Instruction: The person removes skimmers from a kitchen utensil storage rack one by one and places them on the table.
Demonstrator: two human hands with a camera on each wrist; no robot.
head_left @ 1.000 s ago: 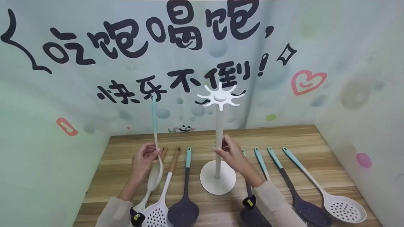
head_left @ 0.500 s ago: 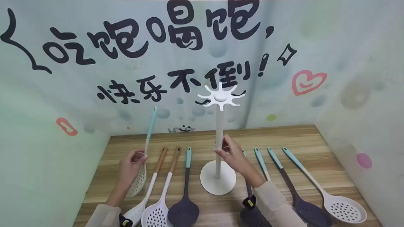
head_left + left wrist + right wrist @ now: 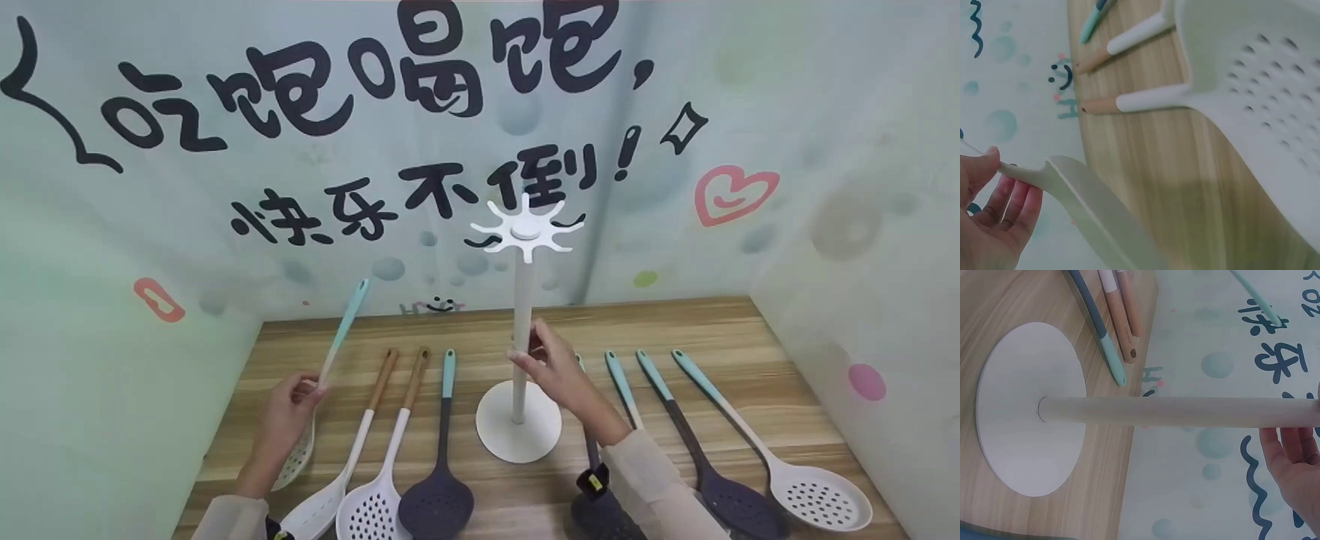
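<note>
My left hand [image 3: 283, 420] pinches the thin neck of a white slotted spoon [image 3: 345, 324] with a mint handle end. The spoon is tilted, handle up, its holed bowl low beside the hand at the left. In the left wrist view the fingers [image 3: 1026, 205] and thumb hold that neck, with the pale bowl [image 3: 1092, 208] seen from its side. My right hand [image 3: 561, 379] grips the upright pole [image 3: 522, 307] of a white utensil stand. A star-shaped hook top [image 3: 524, 231] crowns the stand, and its round base [image 3: 499, 439] rests on the table.
Left of the stand lie a white spoon [image 3: 319, 510], a white skimmer [image 3: 373, 510] and a dark turner [image 3: 435, 502]. To its right are several more utensils, including a dark one [image 3: 739, 499] and a white skimmer [image 3: 821, 496]. Printed walls [image 3: 825, 262] enclose the wooden table [image 3: 600, 315].
My left hand has moved left and down with the slotted spoon, whose handle now leans further right. The right hand and stand have stayed in place.
</note>
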